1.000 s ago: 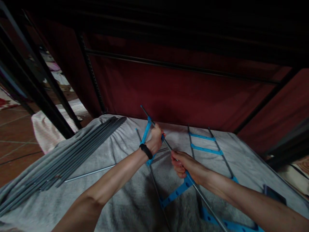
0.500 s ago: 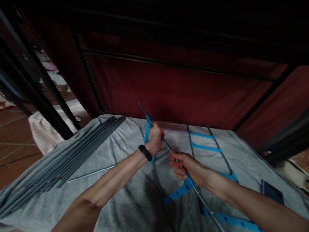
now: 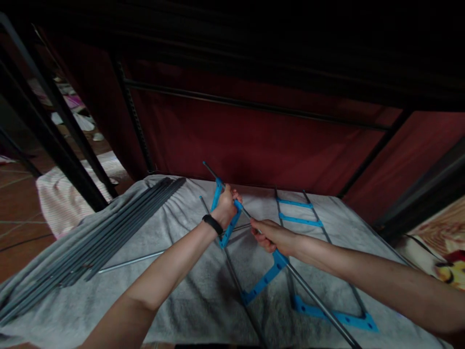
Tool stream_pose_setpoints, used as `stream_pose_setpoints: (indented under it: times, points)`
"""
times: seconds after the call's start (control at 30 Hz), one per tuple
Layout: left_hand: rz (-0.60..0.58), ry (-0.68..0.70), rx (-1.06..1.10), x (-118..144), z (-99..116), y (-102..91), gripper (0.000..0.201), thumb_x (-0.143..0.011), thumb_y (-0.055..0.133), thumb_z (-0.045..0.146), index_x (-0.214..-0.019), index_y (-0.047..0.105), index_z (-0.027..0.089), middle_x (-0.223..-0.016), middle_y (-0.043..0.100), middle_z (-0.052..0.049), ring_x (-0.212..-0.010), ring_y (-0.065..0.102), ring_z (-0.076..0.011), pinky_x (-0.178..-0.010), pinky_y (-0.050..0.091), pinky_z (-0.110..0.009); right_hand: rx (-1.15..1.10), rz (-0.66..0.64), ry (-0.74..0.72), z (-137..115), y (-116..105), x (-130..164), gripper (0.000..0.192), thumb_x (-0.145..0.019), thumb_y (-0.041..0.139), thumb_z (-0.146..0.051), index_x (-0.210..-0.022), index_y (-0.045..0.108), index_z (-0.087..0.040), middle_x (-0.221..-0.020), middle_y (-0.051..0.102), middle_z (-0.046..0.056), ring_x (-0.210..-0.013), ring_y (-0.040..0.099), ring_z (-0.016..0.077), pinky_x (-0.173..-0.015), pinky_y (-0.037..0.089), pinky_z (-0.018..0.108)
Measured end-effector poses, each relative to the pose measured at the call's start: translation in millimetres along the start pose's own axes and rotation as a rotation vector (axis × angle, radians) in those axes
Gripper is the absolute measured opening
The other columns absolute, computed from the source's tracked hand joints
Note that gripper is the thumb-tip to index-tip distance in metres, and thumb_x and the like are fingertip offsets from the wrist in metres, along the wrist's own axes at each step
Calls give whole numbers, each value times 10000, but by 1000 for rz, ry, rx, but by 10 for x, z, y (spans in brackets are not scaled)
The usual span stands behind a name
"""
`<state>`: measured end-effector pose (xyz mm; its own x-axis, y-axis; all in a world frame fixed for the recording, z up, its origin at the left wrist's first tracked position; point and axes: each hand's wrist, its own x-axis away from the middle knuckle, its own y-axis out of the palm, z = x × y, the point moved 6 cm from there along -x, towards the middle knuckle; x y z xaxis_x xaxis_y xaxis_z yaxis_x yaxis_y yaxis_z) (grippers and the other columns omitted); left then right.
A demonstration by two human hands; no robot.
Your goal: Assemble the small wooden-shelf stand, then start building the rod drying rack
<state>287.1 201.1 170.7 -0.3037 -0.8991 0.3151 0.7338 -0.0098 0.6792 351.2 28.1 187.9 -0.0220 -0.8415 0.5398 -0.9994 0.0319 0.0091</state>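
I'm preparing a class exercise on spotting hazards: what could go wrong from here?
The right hand has its grip on the rod close to a blue bracket, so a slip might pinch it. In this view, the rod crosses the nearest crosspiece of the other frame, so the two might knock together.

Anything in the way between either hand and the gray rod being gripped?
Nothing visible: the left hand and the right hand both wrap directly around the gray rod. Along the rod, one blue crosspiece meets it between the two hands, close to the left.
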Motion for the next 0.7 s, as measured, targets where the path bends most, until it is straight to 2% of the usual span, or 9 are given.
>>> stream_pose_setpoints:
  times: [0.07, 0.17, 0.43, 0.7]
  points:
    - [24, -10, 20, 76, 1, 25, 451, -918, 469, 571, -659, 362, 217, -439, 294, 91, -324, 308, -53, -364, 276, -182, -28, -33, -3, 13, 65, 61, 363, -957, 423, -493, -740, 423, -202, -492, 286, -107, -381, 191, 37, -358, 103, 149]
    - [24, 11, 58, 240, 24, 99, 444, -957, 396, 545, -662, 342, 218, -447, 294, 87, -333, 284, -51, -370, 262, -180, -55, -39, -8, 52, 90, 155, 360, -961, 407, -489, -732, 408, -211, -484, 260, -109, -368, 177, 43, -354, 80, 164]
    - [-106, 104, 65, 676, 126, 325, 434, -962, 391, 541, -679, 323, 218, -485, 263, 89, -355, 250, -51, -375, 233, -190, -129, -75, 27, 161, 86, 421, 395, -950, 417, -491, -674, 379, -211, -483, 216, -103, -373, 144, 45, -354, 45, 189]
    - [-114, 81, 103, 824, 126, 379, 423, -988, 350, 495, -675, 322, 212, -480, 265, 92, -339, 254, -49, -359, 198, -183, -193, -133, 59, 202, 91, 500, 392, -967, 381, -469, -672, 372, -210, -488, 203, -100, -368, 135, 52, -353, 29, 193]
